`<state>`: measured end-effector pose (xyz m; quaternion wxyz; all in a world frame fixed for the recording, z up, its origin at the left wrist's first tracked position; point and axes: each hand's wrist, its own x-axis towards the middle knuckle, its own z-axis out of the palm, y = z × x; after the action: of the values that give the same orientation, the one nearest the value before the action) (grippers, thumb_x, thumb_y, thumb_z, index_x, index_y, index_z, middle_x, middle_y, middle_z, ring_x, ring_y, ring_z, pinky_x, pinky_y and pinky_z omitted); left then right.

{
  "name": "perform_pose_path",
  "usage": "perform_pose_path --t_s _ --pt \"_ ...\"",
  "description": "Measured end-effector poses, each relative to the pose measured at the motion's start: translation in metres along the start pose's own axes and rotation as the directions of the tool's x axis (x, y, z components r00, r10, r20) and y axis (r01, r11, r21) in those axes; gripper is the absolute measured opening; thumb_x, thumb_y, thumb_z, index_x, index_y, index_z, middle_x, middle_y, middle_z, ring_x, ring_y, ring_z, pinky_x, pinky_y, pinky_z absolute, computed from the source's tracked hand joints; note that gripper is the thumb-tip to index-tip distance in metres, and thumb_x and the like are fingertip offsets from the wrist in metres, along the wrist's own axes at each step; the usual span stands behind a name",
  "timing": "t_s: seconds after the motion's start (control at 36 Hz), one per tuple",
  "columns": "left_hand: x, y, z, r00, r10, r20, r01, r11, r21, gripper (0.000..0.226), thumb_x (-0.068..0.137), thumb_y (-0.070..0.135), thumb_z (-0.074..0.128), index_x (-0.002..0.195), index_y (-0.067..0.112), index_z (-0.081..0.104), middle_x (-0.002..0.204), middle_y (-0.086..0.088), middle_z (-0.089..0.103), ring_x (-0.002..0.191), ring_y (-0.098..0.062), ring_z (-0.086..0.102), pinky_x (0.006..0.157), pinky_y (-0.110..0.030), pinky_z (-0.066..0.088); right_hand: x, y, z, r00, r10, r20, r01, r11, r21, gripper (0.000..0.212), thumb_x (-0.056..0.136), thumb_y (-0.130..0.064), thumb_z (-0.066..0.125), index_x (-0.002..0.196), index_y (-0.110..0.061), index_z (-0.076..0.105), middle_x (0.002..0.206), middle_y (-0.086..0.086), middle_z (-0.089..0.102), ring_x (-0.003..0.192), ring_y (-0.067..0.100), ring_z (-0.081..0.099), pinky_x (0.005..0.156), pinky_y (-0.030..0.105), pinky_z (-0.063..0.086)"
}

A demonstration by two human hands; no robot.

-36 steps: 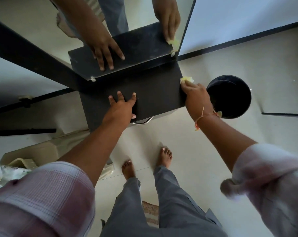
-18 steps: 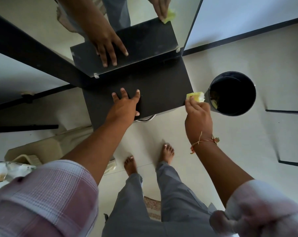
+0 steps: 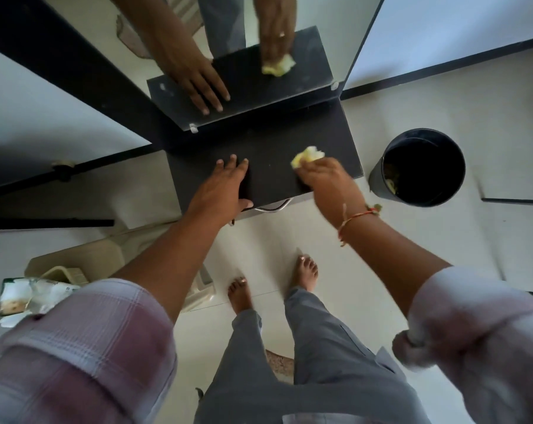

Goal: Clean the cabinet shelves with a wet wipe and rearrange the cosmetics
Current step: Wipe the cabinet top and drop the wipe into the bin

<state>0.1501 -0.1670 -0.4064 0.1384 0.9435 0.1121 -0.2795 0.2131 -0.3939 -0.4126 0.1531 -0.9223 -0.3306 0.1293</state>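
View from a head-worn camera, looking straight down at a person standing barefoot on a pale tiled floor in front of a matte black rectangular cabinet shelf [image 3: 277,139].

The left hand [image 3: 225,185] lies flat on the left half of the shelf. Its fingers are straight and spread, holding nothing, and the thumb sits at the front edge. The right hand [image 3: 326,179] is on the right half of the shelf, near the front. Its fingers are curled round a crumpled pale yellow wet wipe [image 3: 308,156] and press it onto the surface.

A wall mirror [image 3: 344,32] rises from the back edge of the shelf and reflects both hands and the wipe. A curved metal handle [image 3: 274,206] shows just under the front edge. A round black plastic bin [image 3: 418,169] stands on the floor to the right of the shelf. A white and green wipe packet [image 3: 29,293] lies well to the left and nearer the person. No cosmetics are in view.

The step in hand appears to be wiping the shelf, with the left hand steadying. A few pale specks remain toward the back. The next move likely calls for firm, even strokes toward the back edge and corners, and for lifting the left hand to reach the area beneath it.
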Motion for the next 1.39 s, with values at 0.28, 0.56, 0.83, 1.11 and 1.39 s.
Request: perform_pose_path --t_s 0.28,0.56,0.83,1.11,1.39 --pt "-0.043 -0.078 0.008 0.989 -0.119 -0.090 0.104 0.982 -0.158 0.086 0.083 0.023 0.074 0.151 0.006 0.025 0.162 -0.010 0.011 0.149 -0.022 0.010 0.120 -0.034 0.014 0.030 -0.011 -0.005 0.948 0.300 -0.111 -0.315 0.935 -0.162 0.037 0.094 0.004 0.047 0.130 0.001 0.056 0.133 0.017 0.058 0.109 0.039 0.056 0.101 0.043 0.045" --pt "-0.050 -0.083 0.012 0.979 -0.126 -0.158 0.079 0.959 -0.270 0.086 0.079 0.012 0.077 0.150 0.006 0.028 0.159 -0.011 0.021 0.147 -0.023 0.021 0.118 -0.032 0.020 0.024 -0.163 0.062 0.979 -0.150 0.138 0.156 0.987 -0.032 0.043 0.101 -0.007 0.032 0.140 -0.010 0.049 0.143 0.004 0.048 0.122 0.026 0.047 0.108 0.030 0.036" --pt "-0.048 -0.087 0.017 0.978 -0.128 -0.162 0.085 0.965 -0.248 0.081 0.077 0.013 0.079 0.145 0.006 0.036 0.160 -0.008 0.021 0.147 -0.022 0.022 0.117 -0.035 0.022 -0.029 -0.029 0.023 0.964 0.201 -0.173 -0.196 0.980 0.047 0.058 0.073 0.022 0.045 0.124 0.000 0.065 0.124 0.017 0.066 0.100 0.039 0.061 0.095 0.042 0.050" --pt "-0.045 -0.090 0.022 0.970 -0.142 -0.197 0.085 0.959 -0.270 0.078 0.075 0.011 0.081 0.142 0.008 0.041 0.158 -0.006 0.026 0.144 -0.022 0.029 0.114 -0.036 0.030 0.067 0.011 -0.017 0.851 0.481 -0.211 -0.508 0.856 -0.099 0.032 0.084 0.011 0.042 0.105 0.005 0.064 0.110 0.023 0.062 0.099 0.043 0.056 0.089 0.043 0.042" --pt "-0.044 -0.098 0.026 0.949 -0.168 -0.268 0.097 0.961 -0.260 0.101 0.066 0.025 0.088 0.147 0.009 0.030 0.156 -0.010 0.027 0.143 -0.026 0.029 0.115 -0.040 0.033 0.116 -0.122 0.041 0.950 0.270 -0.153 -0.288 0.951 -0.109 0.038 0.096 -0.001 0.032 0.124 -0.002 0.058 0.125 0.018 0.060 0.120 0.035 0.051 0.109 0.040 0.031"
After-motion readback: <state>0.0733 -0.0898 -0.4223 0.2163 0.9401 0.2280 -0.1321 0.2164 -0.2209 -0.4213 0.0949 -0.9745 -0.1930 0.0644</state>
